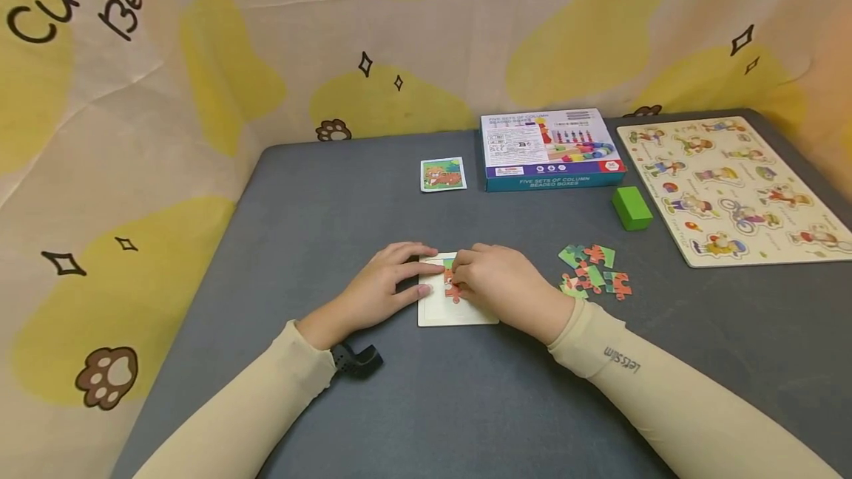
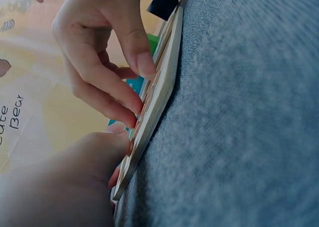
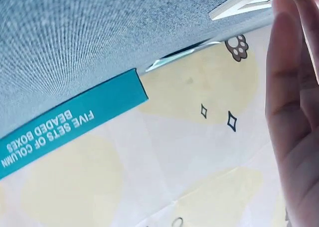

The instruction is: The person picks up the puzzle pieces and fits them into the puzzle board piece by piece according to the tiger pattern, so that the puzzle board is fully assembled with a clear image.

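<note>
In the head view, a small square white puzzle board (image 1: pixel 435 315) lies flat on the grey table. A few joined jigsaw pieces (image 1: pixel 452 293) with an orange and green picture sit in its left part. My left hand (image 1: pixel 382 283) rests at the board's left side, its fingers reaching over the edge. My right hand (image 1: pixel 502 285) is over the board's right part and hides it; in the left wrist view its bent fingertips (image 2: pixel 138 107) touch the board top, thumb apart from them. Several loose jigsaw pieces (image 1: pixel 589 272) lie right of my right hand.
Behind the board lies a small picture card (image 1: pixel 442 174). Further right are a flat box of beads (image 1: pixel 552 150), a green block (image 1: pixel 632 208) and a large wooden puzzle board (image 1: pixel 739 191). A patterned cloth (image 1: pixel 399 28) hangs at the table's back and left.
</note>
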Motion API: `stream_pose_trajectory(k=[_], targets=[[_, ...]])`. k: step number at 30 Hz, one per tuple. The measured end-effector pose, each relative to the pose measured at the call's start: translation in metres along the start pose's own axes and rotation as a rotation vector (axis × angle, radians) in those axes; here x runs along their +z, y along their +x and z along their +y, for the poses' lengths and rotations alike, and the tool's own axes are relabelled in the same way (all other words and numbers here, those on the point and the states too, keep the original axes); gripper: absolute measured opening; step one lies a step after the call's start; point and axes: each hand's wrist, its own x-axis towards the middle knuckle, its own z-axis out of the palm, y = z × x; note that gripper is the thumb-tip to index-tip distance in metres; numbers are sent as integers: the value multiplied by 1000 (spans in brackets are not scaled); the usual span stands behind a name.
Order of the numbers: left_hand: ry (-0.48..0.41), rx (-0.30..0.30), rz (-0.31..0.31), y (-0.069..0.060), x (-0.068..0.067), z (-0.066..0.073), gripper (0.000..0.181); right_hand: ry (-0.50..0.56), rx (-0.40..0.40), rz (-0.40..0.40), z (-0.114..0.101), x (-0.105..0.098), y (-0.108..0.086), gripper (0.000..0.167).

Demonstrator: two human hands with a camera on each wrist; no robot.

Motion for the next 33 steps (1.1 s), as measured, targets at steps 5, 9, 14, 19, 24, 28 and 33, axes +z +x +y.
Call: stream_pose_trajectory(k=[5, 9, 14, 19, 24, 28, 33], targets=[[0, 8, 8, 0, -1, 1, 38, -28, -67, -16, 3, -2, 1, 6], [4, 1, 6, -2, -1, 0, 38, 104, -70, -66, 15, -13, 3, 11], [12, 7, 5, -2, 1, -3, 39, 112, 148, -143, 49, -48, -7, 18], [19, 8, 2, -1, 2, -3, 39, 60, 464, -381, 84, -70, -27, 29], [30, 14, -3, -1, 2, -5, 39, 117, 530, -469, 102, -69, -35, 24], [35, 17, -2, -2, 1, -4, 39, 155, 523, -471, 104, -66, -34, 18], [41, 10, -7, -2, 1, -3, 39, 195, 488, -489, 106, -64, -33, 20]])
